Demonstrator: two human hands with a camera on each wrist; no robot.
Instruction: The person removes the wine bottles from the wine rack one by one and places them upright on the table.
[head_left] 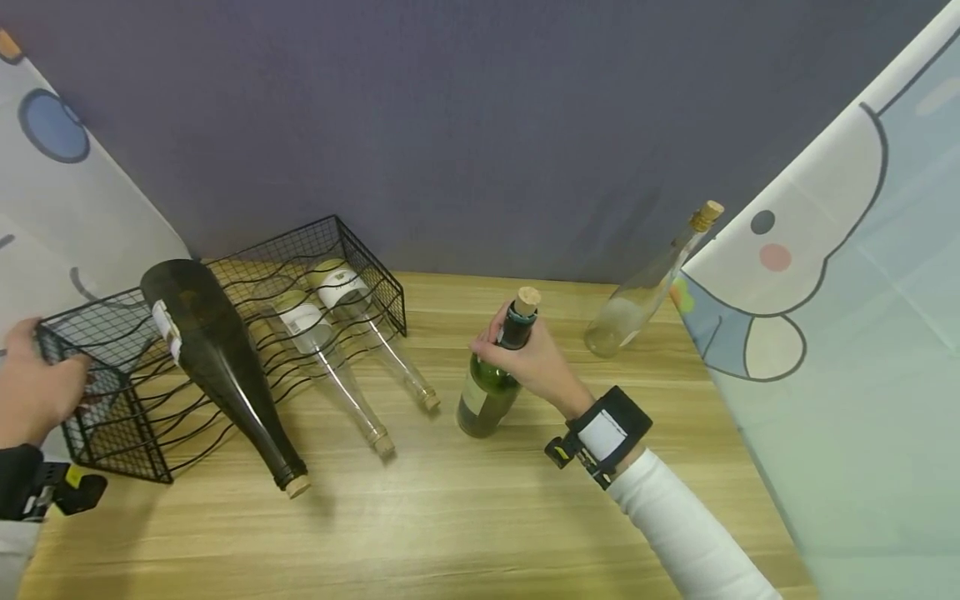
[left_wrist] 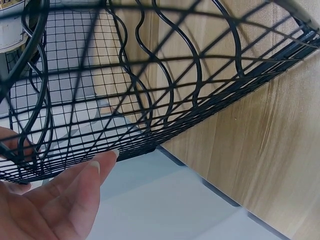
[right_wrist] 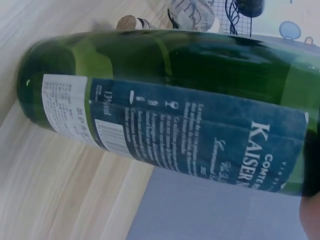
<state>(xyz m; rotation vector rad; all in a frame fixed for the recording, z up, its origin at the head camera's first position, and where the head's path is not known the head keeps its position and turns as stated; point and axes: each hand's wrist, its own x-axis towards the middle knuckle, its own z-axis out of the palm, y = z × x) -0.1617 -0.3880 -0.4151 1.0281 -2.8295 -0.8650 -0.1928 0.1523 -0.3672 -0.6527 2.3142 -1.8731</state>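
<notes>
Work on the bottles is judged to be partly done. Three are already laid in the black wire rack (head_left: 378, 283), across its wavy wires, with necks projecting past the near side: one dark bottle (head_left: 217, 350) and two clear bottles (head_left: 302, 321). Two bottles are left outside. The green bottle (head_left: 487, 392) is held upright or nearly so by the right hand (head_left: 536, 358), between the rack and the standing bottle (head_left: 622, 312) of clear glass, which is not touched by either hand. The thumb and fingers of the right hand are clamped around the green bottle's neck, below the cork (head_left: 528, 301). Whether its base is resting on the table (head_left: 450, 517) or raised slightly cannot be told with certainty. The rack's left end is gripped by the left hand (head_left: 45, 392), with fingers curled at the wire edge.

Counted: five bottles (one dark, one green, three clear); five corks, one seated in each neck; one rack; two hands, both occupied. A dark printed label (right_wrist: 200, 135) is borne by the green bottle.
</notes>
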